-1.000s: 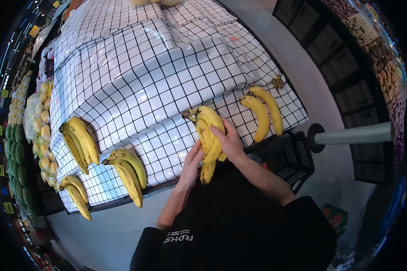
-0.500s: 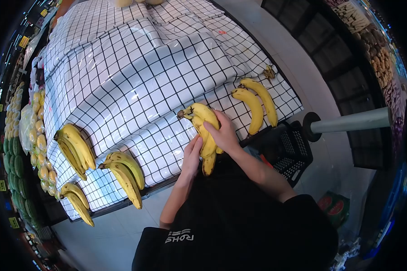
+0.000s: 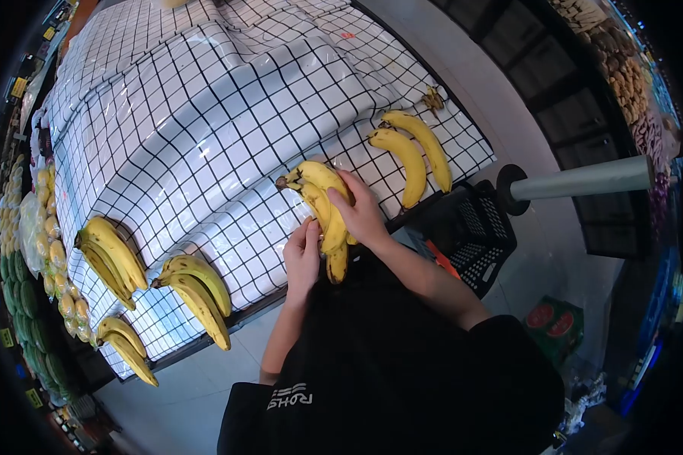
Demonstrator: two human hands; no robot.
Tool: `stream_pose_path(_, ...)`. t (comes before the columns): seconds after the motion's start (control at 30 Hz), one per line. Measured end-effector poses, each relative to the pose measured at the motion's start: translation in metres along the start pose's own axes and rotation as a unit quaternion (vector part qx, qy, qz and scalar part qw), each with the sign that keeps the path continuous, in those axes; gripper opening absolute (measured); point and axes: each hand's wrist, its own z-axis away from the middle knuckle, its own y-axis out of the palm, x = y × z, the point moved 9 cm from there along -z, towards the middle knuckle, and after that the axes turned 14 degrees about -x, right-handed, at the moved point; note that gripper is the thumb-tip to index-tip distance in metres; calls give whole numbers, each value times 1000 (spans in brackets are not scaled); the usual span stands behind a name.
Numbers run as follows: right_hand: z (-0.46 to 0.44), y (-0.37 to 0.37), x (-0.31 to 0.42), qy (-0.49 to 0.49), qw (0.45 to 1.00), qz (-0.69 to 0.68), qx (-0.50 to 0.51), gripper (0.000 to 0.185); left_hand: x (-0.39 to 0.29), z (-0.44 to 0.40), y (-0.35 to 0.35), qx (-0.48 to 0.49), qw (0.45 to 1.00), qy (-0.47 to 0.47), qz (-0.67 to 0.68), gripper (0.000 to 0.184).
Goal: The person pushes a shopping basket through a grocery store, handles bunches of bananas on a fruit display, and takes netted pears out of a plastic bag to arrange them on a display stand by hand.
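A bunch of yellow bananas with brown spots is held over the near edge of the checkered cloth, its dark stem pointing left. My right hand wraps round its right side, thumb on top. On its left side my left hand has thumb and fingertips closed together against the fruit. Two single bananas lie to the right, with a cut stem piece beyond them. To the left lie a bunch with greenish skin, another bunch and a smaller one.
Below the table's right corner is a black basket with something red in it. A metal pole with a round black end juts in from the right. Wrapped yellow fruit and green produce line the left side.
The view has shifted, so the table and bananas sit differently in it. Both hands still hold the bunch; my left thumb and fingertips now show closer together.
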Motion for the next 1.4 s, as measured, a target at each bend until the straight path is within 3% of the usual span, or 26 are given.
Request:
stream_pose_path(0.2,12,-14,-18,37,998,-50,-22,39,24,-5,-19,-43,990,-10,135,42)
stream_pose_path(1.0,16,-27,-18,42,990,-60,-119,40,19,-4,-16,-5,993,7,117,32)
stream_pose_path(1.13,29,-41,-10,8,989,-60,-136,37,19,-2,-18,3,994,3,111,32)
stream_pose_path(1.2,52,-56,2,-27,991,7,-134,33,20,-3,-19,2,994,7,105,32)
stream_pose_path(1.27,74,-78,12,-10,990,-8,-143,28,18,-3,-19,6,995,18,96,31)
stream_pose_path(1.33,97,-106,15,-78,981,71,-162,25,17,-2,-19,5,994,19,110,31)
stream_pose_path(1.4,121,-134,-10,-26,981,97,-168,23,21,-3,-21,-1,990,1,142,31)
